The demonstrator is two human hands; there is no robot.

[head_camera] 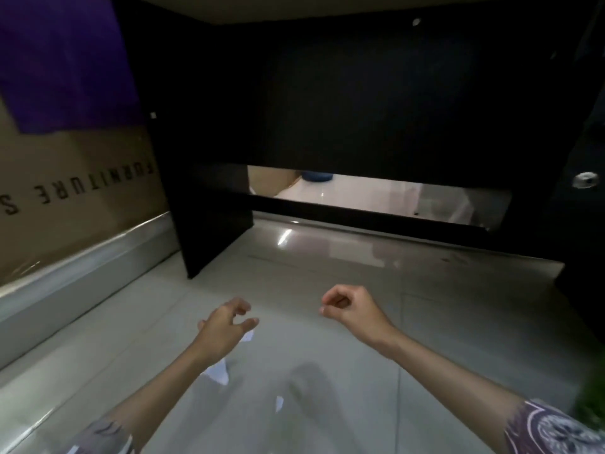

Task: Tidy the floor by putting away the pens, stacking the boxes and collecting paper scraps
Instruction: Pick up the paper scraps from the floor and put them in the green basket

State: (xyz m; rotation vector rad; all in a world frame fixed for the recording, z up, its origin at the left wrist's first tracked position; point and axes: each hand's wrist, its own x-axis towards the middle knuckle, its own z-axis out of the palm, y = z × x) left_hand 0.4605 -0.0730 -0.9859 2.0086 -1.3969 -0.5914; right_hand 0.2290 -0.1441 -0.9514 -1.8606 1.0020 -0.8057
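White paper scraps lie on the floor: one (218, 372) under the left forearm, a smaller one (248, 336) just beside the left hand, and a third sliver (279, 403) nearer the camera, between the two arms. None of them has been collected yet.

The left hand (226, 326) hovers above the nearest scrap with fingers loosely curled and spread, holding nothing. The right hand (348, 306) hangs well apart from the scraps, its fingers curled inward; nothing shows in its grasp, though the motion blur makes that hard to confirm. Both forearms reach forward from patterned short sleeves.

No pens or small boxes for stacking appear in this view, so it is not possible to tell whether those parts of the task are done. Judging from the scraps alone, the paper collecting is unfinished, and the left hand seems best placed to begin it.

The floor (425, 322) is glossy pale tile with reflections. Beyond the hands stands a black desk (360, 103), seen from low down, with a gap under its back panel showing brighter floor behind. To the left, a large cardboard carton (72, 204) printed with upside-down lettering leans along the wall, and purple material (59, 60) hangs above it.
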